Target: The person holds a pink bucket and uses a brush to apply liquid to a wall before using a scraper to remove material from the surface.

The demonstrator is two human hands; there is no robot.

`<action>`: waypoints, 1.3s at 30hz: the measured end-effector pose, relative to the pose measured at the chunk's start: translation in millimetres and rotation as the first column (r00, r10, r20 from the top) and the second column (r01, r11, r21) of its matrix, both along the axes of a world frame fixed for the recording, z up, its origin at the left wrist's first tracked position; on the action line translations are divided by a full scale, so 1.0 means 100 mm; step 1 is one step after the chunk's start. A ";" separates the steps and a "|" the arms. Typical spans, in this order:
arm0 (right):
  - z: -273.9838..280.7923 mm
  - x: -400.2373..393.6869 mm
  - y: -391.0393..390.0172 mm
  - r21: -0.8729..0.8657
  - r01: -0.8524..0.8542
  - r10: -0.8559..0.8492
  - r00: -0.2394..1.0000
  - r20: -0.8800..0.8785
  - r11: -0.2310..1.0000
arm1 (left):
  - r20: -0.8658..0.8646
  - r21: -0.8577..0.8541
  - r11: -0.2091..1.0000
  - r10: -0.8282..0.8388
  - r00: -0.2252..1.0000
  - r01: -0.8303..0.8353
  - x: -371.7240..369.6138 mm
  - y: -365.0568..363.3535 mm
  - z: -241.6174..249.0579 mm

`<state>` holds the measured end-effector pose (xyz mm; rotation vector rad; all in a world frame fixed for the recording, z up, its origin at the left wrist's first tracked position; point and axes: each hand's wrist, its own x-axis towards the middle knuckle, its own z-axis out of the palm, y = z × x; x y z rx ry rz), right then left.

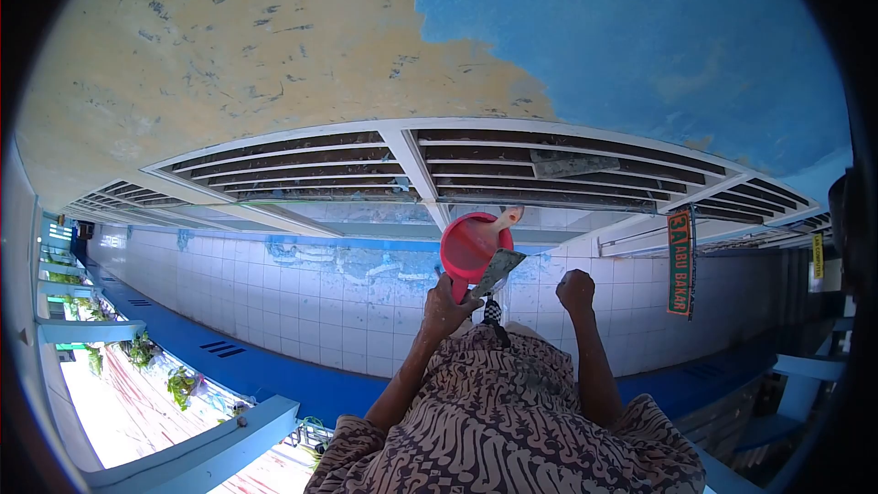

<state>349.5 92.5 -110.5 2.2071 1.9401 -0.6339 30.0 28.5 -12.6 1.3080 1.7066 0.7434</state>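
A hanging "3A" sign (679, 262) and tiled floor (274, 297) suggest a school corridor.

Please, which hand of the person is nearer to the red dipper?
Left. The left hand holds the red dipper; the right hand, closed in a fist, is apart from it, off to its right.

Gripped by its handle in the left hand (446, 308): a red dipper (460, 273), round and open-topped, with cloudy, pinkish-looking contents inside. Propped against its far right rim, a pale stick-like handle (506, 219) (lower end hard to make out), pointing outward. Held in that same hand, a grey, mottled scraper (500, 269), flat-bladed, widening toward its free edge, slanting out to the right across the dipper's near right side.
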 end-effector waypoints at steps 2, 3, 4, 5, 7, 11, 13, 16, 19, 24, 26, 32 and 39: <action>0.04 -0.07 -0.04 0.263 -0.085 0.093 0.996 -0.018 0.961 | -0.004 -0.005 1.000 -0.001 1.000 0.001 0.00 -0.01 -0.05; 0.05 -0.12 -0.05 0.512 -0.157 0.187 0.982 -0.007 0.845 | -0.005 -0.007 1.000 0.000 1.000 0.000 0.00 0.00 -0.07; 0.22 -0.21 0.01 0.577 -0.171 0.211 0.977 -0.003 0.799 | -0.006 -0.006 1.000 -0.005 1.000 0.005 0.00 0.00 -0.07; 0.46 -0.32 0.11 0.578 -0.168 0.209 0.978 -0.004 0.799 | 0.007 -0.009 1.000 -0.005 1.000 0.005 0.00 -0.01 -0.06; 0.91 -0.55 0.26 0.302 0.144 0.056 0.823 -0.566 0.942 | 0.018 -0.014 1.000 -0.003 1.000 0.003 -0.01 -0.02 -0.04; 1.45 -0.90 0.34 0.293 -0.007 0.270 0.407 -0.872 0.956 | 0.026 -0.025 0.999 -0.025 0.999 0.025 0.01 -0.01 -0.04; 1.43 -0.99 0.36 0.312 -0.083 0.312 0.475 -0.823 0.947 | 0.037 -0.033 0.999 -0.031 0.999 0.032 0.02 0.00 -0.03; 1.34 -1.02 0.40 0.134 -0.027 0.135 0.356 -0.925 0.991 | 0.049 -0.011 0.999 -0.040 0.998 0.041 0.02 0.01 0.01; 1.25 -0.96 0.39 -0.014 0.020 -0.018 0.202 -0.979 1.000 | 0.059 -0.008 1.000 -0.015 0.998 0.015 0.03 -0.01 0.02; 1.09 -0.74 0.30 -0.079 0.053 -0.084 0.094 -0.992 0.995 | 0.109 -0.051 0.998 0.026 0.994 -0.021 0.04 0.00 0.11; 1.00 -0.65 0.25 -0.089 0.124 -0.099 0.073 -0.992 0.988 | 0.119 -0.026 0.999 0.045 0.992 -0.042 0.01 0.02 0.09; -0.04 0.12 -0.15 0.089 -0.239 0.240 0.971 -0.005 0.967 | 0.053 0.028 0.997 0.074 0.996 -0.075 -0.24 0.11 0.18; -0.74 0.30 -0.57 0.350 -0.121 0.136 0.991 -0.019 0.929 | -0.021 0.002 0.998 0.062 0.998 -0.062 -0.41 0.09 0.07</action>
